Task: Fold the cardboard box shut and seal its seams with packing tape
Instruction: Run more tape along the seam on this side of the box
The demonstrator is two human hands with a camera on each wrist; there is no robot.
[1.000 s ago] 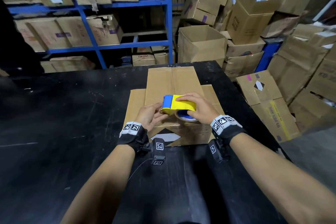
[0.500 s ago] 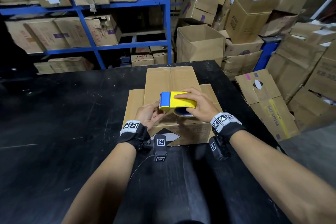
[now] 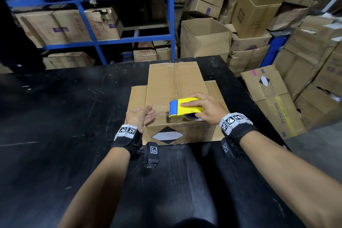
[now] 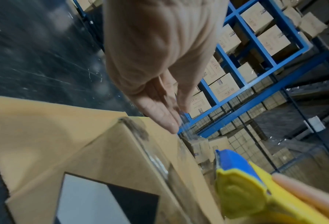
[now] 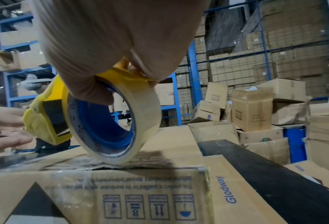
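A brown cardboard box (image 3: 174, 83) lies on the black table (image 3: 74, 116), its flaps folded down and a black-and-white diamond label on its near side. My right hand (image 3: 209, 110) grips a yellow and blue tape dispenser (image 3: 187, 107) at the near top edge of the box. The tape roll (image 5: 110, 125) touches the cardboard there. Clear tape lies along that near edge (image 4: 156, 160). My left hand (image 3: 146, 115) is at the box's near left corner, fingers (image 4: 160, 112) straight, holding nothing. It is apart from the dispenser (image 4: 246, 189).
The table's right edge (image 3: 238, 87) runs close beside the box. Past it, stacked cardboard boxes (image 3: 272, 98) fill the floor. An open empty box (image 3: 205, 37) stands behind the table, and blue shelving (image 3: 172, 15) with boxes fills the back left.
My left hand has left the front of the dispenser and moved left to the box's near corner, fingers now straight. The dispenser has shifted slightly right along the near edge.
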